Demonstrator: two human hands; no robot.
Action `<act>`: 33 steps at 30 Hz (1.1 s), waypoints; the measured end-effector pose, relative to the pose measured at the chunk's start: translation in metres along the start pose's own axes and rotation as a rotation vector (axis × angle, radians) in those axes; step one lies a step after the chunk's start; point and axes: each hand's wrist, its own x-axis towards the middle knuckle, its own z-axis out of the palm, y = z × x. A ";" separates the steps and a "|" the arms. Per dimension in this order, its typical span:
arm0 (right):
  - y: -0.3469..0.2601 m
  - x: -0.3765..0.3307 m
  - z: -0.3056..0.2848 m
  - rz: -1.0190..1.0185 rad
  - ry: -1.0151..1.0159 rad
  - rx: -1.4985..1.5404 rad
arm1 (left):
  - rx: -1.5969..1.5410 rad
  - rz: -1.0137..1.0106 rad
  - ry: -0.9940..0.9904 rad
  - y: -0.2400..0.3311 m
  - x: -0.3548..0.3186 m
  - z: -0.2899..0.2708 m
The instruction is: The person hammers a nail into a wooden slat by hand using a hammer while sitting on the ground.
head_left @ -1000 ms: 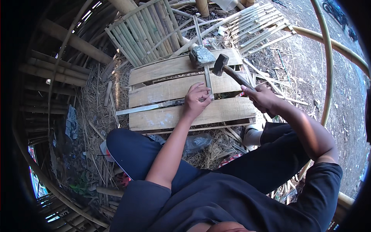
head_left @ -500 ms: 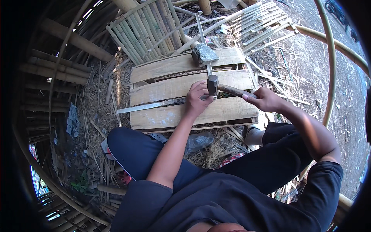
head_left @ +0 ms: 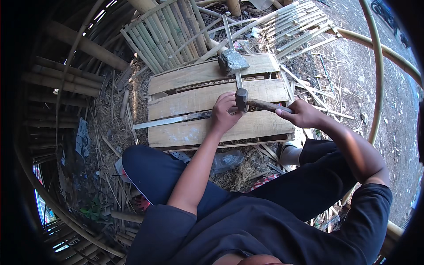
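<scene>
My right hand (head_left: 302, 114) is closed around the wooden handle of a hammer (head_left: 241, 100). The hammer's dark metal head is over a pale flat strip (head_left: 239, 79) lying across a slatted wooden platform (head_left: 185, 104). My left hand (head_left: 226, 114) is beside the head, with its fingers curled toward the strip's near end. What those fingertips pinch is hidden by the head. A rough grey stone (head_left: 233, 62) rests on the strip farther back. A second pale strip (head_left: 165, 120) lies across the platform, left of my left hand.
A bamboo slat panel (head_left: 170, 37) leans behind the platform, and a slatted rack (head_left: 296, 26) lies at the back right. A curved bamboo pole (head_left: 377, 75) rises on the right. Straw, loose strips and a clear plastic bag (head_left: 227, 161) lie on the ground.
The hammer head has shifted very slightly toward me, close to the left fingers. Both hands keep nearly the same place, and the stone and strips stay put.
</scene>
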 end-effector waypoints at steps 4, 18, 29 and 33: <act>0.000 -0.002 -0.001 0.002 0.010 0.003 | 0.008 0.021 0.004 0.001 0.001 0.001; 0.003 -0.003 0.007 0.005 -0.035 -0.092 | 0.088 -0.167 -0.111 0.011 0.003 -0.002; 0.008 -0.006 0.019 0.019 0.065 -0.020 | -0.069 -0.213 -0.129 0.011 0.003 0.001; 0.013 -0.004 0.023 0.028 0.059 -0.089 | 0.033 -0.083 -0.178 -0.003 0.000 -0.002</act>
